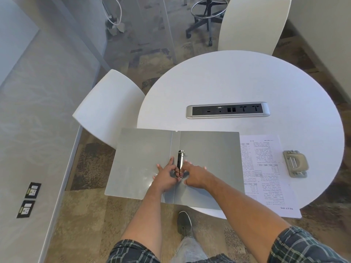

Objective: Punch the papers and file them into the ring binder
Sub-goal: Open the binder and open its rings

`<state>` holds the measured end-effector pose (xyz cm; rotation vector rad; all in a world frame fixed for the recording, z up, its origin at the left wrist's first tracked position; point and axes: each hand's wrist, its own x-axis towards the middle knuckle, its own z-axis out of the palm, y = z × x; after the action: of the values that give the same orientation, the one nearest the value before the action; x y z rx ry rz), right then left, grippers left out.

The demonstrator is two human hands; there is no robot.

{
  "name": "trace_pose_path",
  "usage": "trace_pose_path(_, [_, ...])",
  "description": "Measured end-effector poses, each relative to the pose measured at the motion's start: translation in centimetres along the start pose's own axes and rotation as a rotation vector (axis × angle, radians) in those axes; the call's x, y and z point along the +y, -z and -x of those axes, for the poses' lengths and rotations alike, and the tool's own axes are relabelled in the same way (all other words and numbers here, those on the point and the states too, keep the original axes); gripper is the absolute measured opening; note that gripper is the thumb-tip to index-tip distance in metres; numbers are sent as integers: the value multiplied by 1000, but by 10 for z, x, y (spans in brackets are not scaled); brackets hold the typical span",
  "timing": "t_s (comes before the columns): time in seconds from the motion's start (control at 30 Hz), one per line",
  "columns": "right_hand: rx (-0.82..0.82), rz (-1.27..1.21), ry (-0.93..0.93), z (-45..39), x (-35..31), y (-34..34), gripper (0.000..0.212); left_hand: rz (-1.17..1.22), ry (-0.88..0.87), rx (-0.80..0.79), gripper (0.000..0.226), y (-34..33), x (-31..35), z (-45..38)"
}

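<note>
A grey ring binder (209, 158) lies open and flat on the round white table (247, 82), its left cover hanging over the table's edge. Its metal ring mechanism (180, 158) runs along the spine. My left hand (166, 176) and my right hand (195, 176) meet at the near ring, fingers pinching it from either side. Printed papers (266, 171) lie to the right, partly under the binder's right cover. A grey hole punch (295, 163) sits on the table right of the papers.
A silver power and data socket strip (228, 110) is set into the table's middle. One white chair (108, 111) stands at the left, another white chair (252, 23) beyond the table. My shoe (185, 223) shows on the carpet below.
</note>
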<state>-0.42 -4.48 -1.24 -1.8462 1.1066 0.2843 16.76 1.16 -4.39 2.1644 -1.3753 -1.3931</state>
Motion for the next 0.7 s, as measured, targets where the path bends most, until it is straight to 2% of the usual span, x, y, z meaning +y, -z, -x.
trace_pose_path(0.17, [24,-17,3,-2,3,-2,51,26,-14,-8,30,0,-4,-4])
trace_pose_path(0.3, [52,11,4,-3,7,-3,57,50,-6,15,19,1,-5,-3])
trace_pose_path(0.43, [29,33,9,-2,7,1,56,61,12,-12,14,4,-2,-4])
trace_pose_path(0.57, [-11,-33,40,6,12,11,53,55,31,17,18,5,5,-3])
trace_pose_path(0.63, [77,-112,42,16,24,16,45,-15,34,70,29,2,12,5])
trace_pose_path(0.7, [295,-158,3,31,46,18,40,-184,16,137,37,-5,23,15])
